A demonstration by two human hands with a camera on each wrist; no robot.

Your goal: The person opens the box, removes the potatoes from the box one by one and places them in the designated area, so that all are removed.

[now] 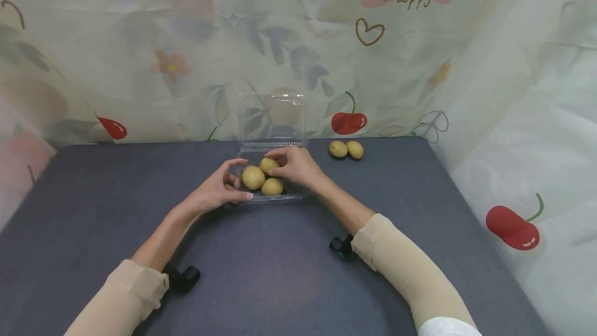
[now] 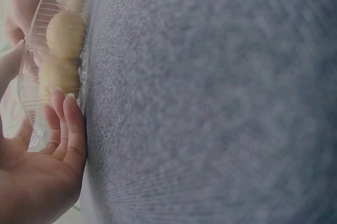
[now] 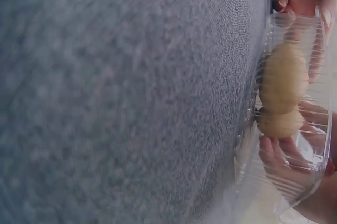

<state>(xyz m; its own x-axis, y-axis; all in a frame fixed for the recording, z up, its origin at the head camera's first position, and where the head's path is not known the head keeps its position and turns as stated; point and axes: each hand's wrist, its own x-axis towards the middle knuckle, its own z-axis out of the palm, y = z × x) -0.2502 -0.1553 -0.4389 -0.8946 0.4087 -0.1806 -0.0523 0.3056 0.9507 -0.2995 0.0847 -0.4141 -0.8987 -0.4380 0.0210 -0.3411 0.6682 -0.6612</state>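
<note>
A clear plastic clamshell box sits near the table's back edge, its lid raised behind it. Inside, a larger potato lies at the left and another potato near the front wall. My left hand holds the box's left end, thumb at the front rim; in the left wrist view its fingers touch the outside of the ribbed wall. Reaching into the box, my right hand pinches a small potato behind the other two. The ribbed wall blurs the right fingertips in the right wrist view.
Two more potatoes, one at the left and one at the right, lie side by side on the dark grey table, right of the box. A patterned curtain hangs right behind the table's back edge.
</note>
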